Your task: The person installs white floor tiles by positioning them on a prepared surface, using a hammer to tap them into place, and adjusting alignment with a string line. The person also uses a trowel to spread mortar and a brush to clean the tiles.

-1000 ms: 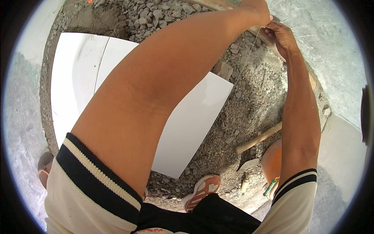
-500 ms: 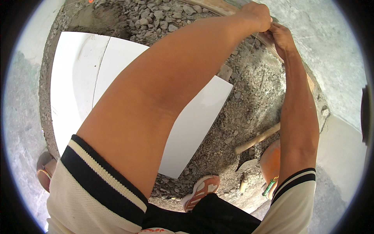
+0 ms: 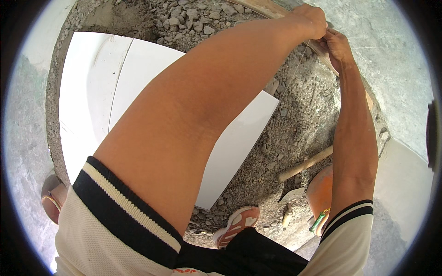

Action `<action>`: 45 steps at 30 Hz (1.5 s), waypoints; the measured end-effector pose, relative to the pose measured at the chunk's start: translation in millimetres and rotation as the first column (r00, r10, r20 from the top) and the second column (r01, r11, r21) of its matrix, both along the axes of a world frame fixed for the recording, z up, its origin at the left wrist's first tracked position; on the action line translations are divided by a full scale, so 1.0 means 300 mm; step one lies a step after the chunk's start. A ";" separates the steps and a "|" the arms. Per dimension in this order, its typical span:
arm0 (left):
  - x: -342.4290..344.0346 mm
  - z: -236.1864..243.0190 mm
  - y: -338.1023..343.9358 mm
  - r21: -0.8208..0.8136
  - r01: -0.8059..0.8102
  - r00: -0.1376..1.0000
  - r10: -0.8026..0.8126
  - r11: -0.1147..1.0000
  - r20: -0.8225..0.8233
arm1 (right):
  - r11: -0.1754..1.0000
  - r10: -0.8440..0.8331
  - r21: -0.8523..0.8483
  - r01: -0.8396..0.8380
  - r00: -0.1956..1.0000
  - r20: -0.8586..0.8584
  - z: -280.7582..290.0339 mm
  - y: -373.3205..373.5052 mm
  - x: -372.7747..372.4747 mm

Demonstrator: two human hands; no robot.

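Note:
Far off at the upper right, beside the wall, my left hand [image 3: 313, 20] and my right hand [image 3: 339, 47] meet with their fingers bent and pinched together. A thin string [image 3: 299, 66] runs up from near the corner of a large white tile [image 3: 244, 131] to the hands. They seem to hold it, though the fingertips are partly hidden. Beneath the hands lies a wooden board [image 3: 264, 7] along the wall's foot. My left forearm crosses over the white tile, which shows a dark line on its left part.
Gravel and broken stones [image 3: 193, 20] cover the ground around the tile. A wooden handle [image 3: 306, 163], an orange rounded object [image 3: 320, 188] and a green-handled tool [image 3: 317, 221] lie near my right arm. Plastered walls [image 3: 391, 55] stand at both sides.
Both hands have shifted slightly to the right along the wall, still close together. The view has moved a little; the tools on the ground stay where they were.

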State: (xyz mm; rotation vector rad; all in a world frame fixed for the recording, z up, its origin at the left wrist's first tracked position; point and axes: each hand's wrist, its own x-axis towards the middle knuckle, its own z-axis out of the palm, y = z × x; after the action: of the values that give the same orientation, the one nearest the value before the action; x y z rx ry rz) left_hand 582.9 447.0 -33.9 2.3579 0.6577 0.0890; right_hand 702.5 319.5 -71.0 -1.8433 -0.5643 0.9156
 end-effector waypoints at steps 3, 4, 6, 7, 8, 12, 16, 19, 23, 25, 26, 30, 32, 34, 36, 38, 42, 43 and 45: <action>-0.011 0.005 -0.002 -0.070 -0.021 0.997 0.025 0.997 0.069 | 1.000 0.002 -0.003 -0.002 1.000 0.006 0.002 0.001 -0.001; -0.015 0.008 -0.002 -0.141 -0.034 0.991 0.052 0.989 0.123 | 1.000 -0.005 -0.015 0.005 1.000 0.011 0.003 0.000 -0.001; -0.022 0.015 -0.002 -0.146 -0.030 0.992 0.048 0.989 0.117 | 1.000 0.006 -0.009 -0.006 1.000 0.001 0.004 -0.002 0.000; -0.025 0.018 -0.003 -0.148 -0.028 0.993 0.045 0.989 0.113 | 1.000 -0.007 -0.016 0.007 1.000 0.001 0.004 -0.003 0.000; -0.026 0.021 -0.003 -0.159 -0.035 0.993 0.052 0.987 0.110 | 1.000 0.003 -0.006 -0.003 1.000 -0.004 0.003 -0.003 0.000; -0.024 0.027 -0.004 -0.175 -0.037 0.993 0.056 0.984 0.102 | 1.000 -0.005 0.014 0.005 1.000 -0.008 -0.003 -0.005 0.000; -0.020 0.027 -0.005 -0.164 -0.041 0.994 0.056 0.986 0.094 | 1.000 0.002 0.009 -0.002 1.000 0.006 -0.004 -0.005 0.003; -0.010 0.022 -0.004 -0.163 -0.032 0.996 0.045 0.986 0.074 | 1.000 0.007 0.003 -0.007 1.000 0.021 -0.004 -0.005 0.003; 0.010 -0.003 -0.002 -0.130 -0.035 0.994 0.048 0.991 0.097 | 0.999 -0.005 0.032 0.005 1.000 -0.006 -0.006 -0.005 -0.004; 0.014 -0.020 -0.003 -0.098 -0.022 0.992 0.034 0.995 0.123 | 1.000 -0.029 0.011 0.029 1.000 -0.003 -0.003 -0.002 -0.011; 0.013 -0.029 -0.008 -0.064 -0.021 0.995 0.027 0.998 0.094 | 0.999 -0.030 0.023 0.030 0.999 -0.015 -0.001 -0.003 -0.017; 0.009 -0.021 -0.004 0.029 0.005 1.000 -0.005 1.000 0.020 | 0.997 -0.067 0.027 0.068 0.998 -0.016 0.018 0.005 -0.040; 0.000 0.020 0.020 0.020 0.044 0.999 -0.044 0.999 -0.011 | 0.998 -0.058 0.002 0.058 0.998 -0.036 0.027 0.004 -0.044; -0.077 0.096 0.085 0.011 0.094 0.992 -0.092 0.996 -0.091 | 0.996 -0.088 0.023 0.091 0.991 -0.096 0.029 -0.005 -0.043; -0.196 0.171 0.169 -0.057 0.140 0.989 -0.137 0.988 0.052 | 0.996 -0.057 0.064 0.065 0.990 -0.126 0.021 -0.013 -0.037; -0.562 0.288 0.283 0.248 0.286 0.951 -0.307 0.925 0.047 | 0.998 -0.034 0.052 0.040 0.992 -0.122 0.008 -0.015 -0.024; -1.311 0.571 0.190 0.161 0.247 0.967 -0.233 0.956 -0.101 | 0.997 -0.064 0.039 0.072 0.982 -0.175 0.019 -0.007 -0.004; -1.435 0.633 0.145 0.051 0.231 0.960 -0.219 0.972 -0.177 | 0.998 -0.049 0.024 0.056 0.970 -0.236 0.041 -0.003 0.000; -1.621 0.713 0.057 -0.150 0.155 0.936 -0.194 0.976 -0.293 | 0.994 -0.113 -0.053 0.101 0.935 -0.336 0.098 0.016 0.001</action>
State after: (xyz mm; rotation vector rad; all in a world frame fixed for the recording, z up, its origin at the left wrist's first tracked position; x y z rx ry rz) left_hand 96.7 464.0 180.2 2.3160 0.5748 -0.3942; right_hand 702.7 324.3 -41.7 -1.6782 -0.2329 1.1437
